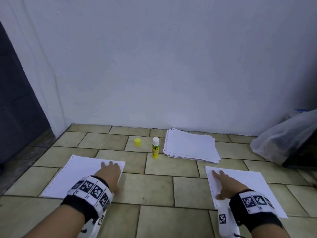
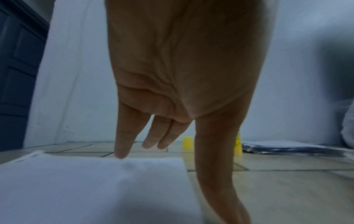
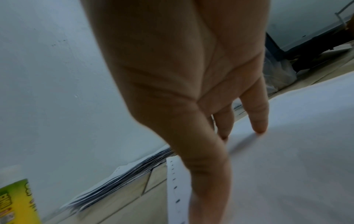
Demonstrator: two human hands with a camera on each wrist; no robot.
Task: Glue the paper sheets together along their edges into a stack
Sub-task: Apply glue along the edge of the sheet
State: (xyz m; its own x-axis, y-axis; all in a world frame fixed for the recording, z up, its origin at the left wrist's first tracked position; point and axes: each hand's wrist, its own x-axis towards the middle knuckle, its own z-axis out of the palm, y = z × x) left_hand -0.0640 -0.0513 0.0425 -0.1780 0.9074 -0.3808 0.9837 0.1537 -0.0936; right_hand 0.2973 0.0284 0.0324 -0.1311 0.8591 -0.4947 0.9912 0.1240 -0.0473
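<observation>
1. Lower left of the head view: the left hand (image 1: 109, 172) lies flat, fingers straight and spread, on a single white paper sheet with punched margin holes (image 1: 75, 176), fingertips near its far right corner.
2. Lower right: the right hand (image 1: 226, 184) is also outstretched and holding nothing, fingertips pressing a second white punched sheet (image 1: 253, 186) along its left margin.
3. Both sheets lie flat on the beige tiled floor (image 1: 157, 188), well apart.
4. Centre, farther back: an uncapped yellow glue stick (image 1: 155, 148) stands upright, its yellow cap (image 1: 137, 142) just left of it.
5. Right of the stick, a loose stack of white paper sheets (image 1: 190, 146) sits near the white wall (image 1: 171, 57).
6. Far right edge: a clear plastic bag (image 1: 284, 141).
</observation>
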